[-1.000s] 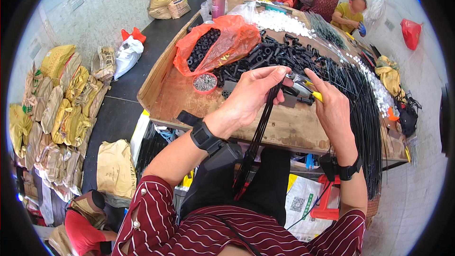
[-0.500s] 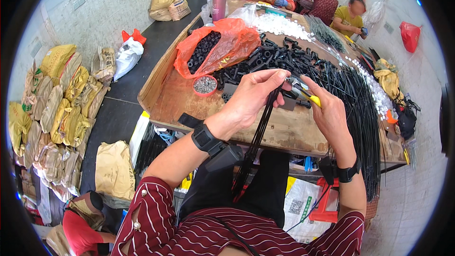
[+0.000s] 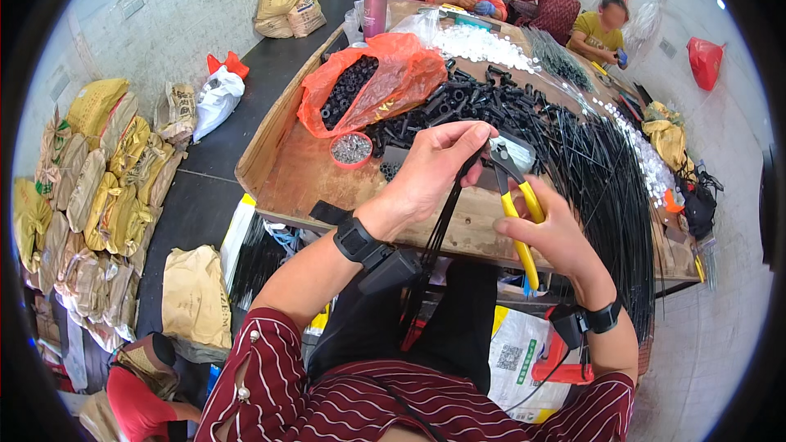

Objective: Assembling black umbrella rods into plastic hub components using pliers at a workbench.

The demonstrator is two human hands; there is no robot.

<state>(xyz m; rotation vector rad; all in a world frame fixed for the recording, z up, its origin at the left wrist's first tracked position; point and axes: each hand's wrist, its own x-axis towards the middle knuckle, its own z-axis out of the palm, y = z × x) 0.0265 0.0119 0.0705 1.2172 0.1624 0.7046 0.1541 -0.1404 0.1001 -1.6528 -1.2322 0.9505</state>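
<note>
My left hand [image 3: 427,168] is closed round the upper end of a bundle of thin black strands [image 3: 440,229], which hangs down between my legs. In my right hand [image 3: 558,233] are yellow-handled pliers [image 3: 507,165], gripped by the handles. Their dark jaws point up beside the fingertips of my left hand, close to the strand ends; whether they touch is too small to tell. Behind my hands lies a heap of black plastic fittings [image 3: 491,102]. A red-rimmed dish of small metal pieces [image 3: 351,149] sits left of my left hand.
A red plastic bag [image 3: 413,65] of black parts lies on the wooden table [image 3: 286,172]. Long black rods [image 3: 606,196] spread along its right side, near white pieces [image 3: 483,45]. A pink bottle [image 3: 375,6] stands behind. Several people sit at the far end; sacks [image 3: 106,196] are stacked left.
The pliers have turned in my right hand, so their yellow handles now point down toward me. My right hand has moved slightly lower. My left hand keeps hold of the strands.
</note>
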